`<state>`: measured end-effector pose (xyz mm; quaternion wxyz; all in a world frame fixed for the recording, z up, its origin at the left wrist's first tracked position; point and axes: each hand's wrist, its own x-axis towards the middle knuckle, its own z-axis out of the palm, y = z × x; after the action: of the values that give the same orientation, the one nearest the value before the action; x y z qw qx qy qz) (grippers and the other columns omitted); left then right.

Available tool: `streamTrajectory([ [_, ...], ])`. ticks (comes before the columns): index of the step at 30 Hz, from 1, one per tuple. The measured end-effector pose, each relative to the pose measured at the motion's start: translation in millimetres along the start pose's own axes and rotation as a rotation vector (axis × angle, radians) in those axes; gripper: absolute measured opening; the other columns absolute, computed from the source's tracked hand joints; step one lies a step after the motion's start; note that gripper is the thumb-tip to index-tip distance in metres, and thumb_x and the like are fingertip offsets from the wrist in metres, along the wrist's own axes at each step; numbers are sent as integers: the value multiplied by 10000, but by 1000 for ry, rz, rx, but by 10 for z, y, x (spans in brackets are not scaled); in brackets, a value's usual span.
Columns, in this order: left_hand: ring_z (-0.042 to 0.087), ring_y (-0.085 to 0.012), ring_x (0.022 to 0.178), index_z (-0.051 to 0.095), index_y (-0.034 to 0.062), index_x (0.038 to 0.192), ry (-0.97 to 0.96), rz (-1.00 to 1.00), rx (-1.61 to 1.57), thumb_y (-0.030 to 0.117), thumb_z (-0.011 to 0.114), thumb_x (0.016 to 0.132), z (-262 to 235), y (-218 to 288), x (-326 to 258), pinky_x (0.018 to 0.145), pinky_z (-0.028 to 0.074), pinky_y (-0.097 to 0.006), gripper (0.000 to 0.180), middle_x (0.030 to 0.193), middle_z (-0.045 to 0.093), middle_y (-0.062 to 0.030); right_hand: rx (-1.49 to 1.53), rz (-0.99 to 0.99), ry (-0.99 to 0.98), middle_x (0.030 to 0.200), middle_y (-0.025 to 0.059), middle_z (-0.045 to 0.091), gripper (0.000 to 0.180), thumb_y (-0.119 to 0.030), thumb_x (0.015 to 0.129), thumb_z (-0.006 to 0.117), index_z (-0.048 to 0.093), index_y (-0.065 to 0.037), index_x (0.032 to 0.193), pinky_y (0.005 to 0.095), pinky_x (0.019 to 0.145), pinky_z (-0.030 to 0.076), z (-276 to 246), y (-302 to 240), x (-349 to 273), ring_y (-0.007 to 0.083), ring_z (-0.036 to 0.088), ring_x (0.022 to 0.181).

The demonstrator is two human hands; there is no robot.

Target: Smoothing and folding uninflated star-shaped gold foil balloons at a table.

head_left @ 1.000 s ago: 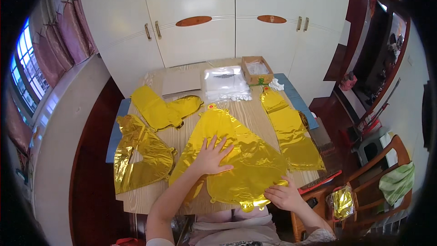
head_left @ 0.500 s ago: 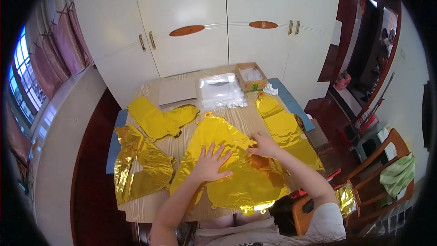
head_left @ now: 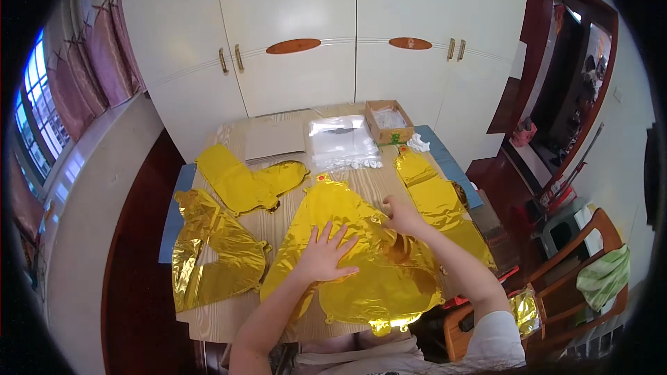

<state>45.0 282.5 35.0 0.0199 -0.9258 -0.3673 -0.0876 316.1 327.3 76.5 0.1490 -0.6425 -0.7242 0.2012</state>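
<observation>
wooden table [head_left: 278, 226], gold foil balloons [head_left: 361, 257], plastic bags [head_left: 342, 140], cardboard box [head_left: 388, 122]

Both hands on gold foil balloon, wooden table.
Left hand [head_left: 326, 255] lies flat, fingers spread, on the gold foil balloon [head_left: 361, 257]; right hand [head_left: 401, 217] presses its upper right edge. Clear plastic bags [head_left: 342, 140] lie beyond the balloon.

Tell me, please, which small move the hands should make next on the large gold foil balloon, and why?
Probably slide the right hand outward along the gold foil balloon to press it flatter. The left hand already lies spread on its middle and pins it to the wooden table, while the foil near the right hand looks wrinkled and raised.
</observation>
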Motion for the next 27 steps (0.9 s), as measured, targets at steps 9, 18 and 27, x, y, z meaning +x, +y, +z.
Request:
streamTrajectory([
  [9,242,-470,1400,368,233,1479,-9,-11,-11,779,422,821,2,-13,-10,1105,168,-656,857,1528,316,-174,227,76,-434,835,93,669,381,-359,873,687,649,-6,1010,298,643,487,-4,-74,-249,146,627,731],
  [18,265,-471,1387,433,114,1428,-51,-21,14,763,485,792,-3,-31,-16,1096,182,-658,910,1482,384,-181,310,-381,-143,986,168,645,250,-249,896,631,649,-30,1016,380,764,484,326,-287,-477,310,612,887],
  [27,266,-445,1396,428,38,1412,76,-1,-28,761,479,797,40,-20,-5,1103,185,-643,950,1476,396,-178,5,-662,34,1161,154,647,262,-205,890,619,656,-24,1075,411,956,461,367,95,-308,341,585,1118],
])
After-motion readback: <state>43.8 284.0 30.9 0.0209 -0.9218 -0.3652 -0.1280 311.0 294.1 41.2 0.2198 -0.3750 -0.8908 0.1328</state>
